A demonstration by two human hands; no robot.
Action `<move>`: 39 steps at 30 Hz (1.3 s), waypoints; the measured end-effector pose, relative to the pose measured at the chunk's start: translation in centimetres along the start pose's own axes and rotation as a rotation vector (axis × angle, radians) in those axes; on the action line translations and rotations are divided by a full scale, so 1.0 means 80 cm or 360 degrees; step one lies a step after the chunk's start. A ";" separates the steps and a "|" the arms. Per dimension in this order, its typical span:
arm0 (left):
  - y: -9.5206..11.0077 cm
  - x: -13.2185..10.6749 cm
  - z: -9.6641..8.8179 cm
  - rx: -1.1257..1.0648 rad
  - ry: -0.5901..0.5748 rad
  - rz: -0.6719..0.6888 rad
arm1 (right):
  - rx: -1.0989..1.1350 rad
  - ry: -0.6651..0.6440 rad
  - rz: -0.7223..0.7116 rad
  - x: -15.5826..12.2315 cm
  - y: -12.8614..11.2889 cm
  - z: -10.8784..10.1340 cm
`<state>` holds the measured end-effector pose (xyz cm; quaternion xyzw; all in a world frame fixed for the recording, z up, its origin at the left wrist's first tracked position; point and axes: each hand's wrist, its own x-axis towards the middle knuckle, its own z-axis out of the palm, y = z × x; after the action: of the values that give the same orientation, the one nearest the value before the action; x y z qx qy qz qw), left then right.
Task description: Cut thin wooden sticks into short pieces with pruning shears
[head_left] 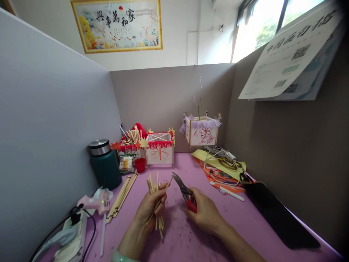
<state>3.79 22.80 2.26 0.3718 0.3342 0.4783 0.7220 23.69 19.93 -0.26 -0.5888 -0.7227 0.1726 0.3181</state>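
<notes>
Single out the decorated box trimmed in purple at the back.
It's the rightmost box, with red flowers drawn on its front. The middle box and the stick-filled box at left both have red fringe instead.

Near six o'clock we see matt wooden sticks (151, 185) and pliers (186, 190) with dull metal blades (180, 183) and smooth red plastic-looking grips (192, 206). At eight, a satin-green flask (105, 170) wears a shiny metal lid (99, 145); at two hangs smooth printed paper (286, 60).
</notes>
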 end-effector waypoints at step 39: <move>-0.019 0.013 -0.008 -0.0128 0.0027 -0.0123 | -0.0466 -0.0182 0.0125 0.005 -0.011 0.008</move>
<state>4.25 23.53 0.45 0.3251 0.3349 0.4664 0.7514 22.56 20.16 -0.10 -0.6459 -0.7335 0.1110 0.1804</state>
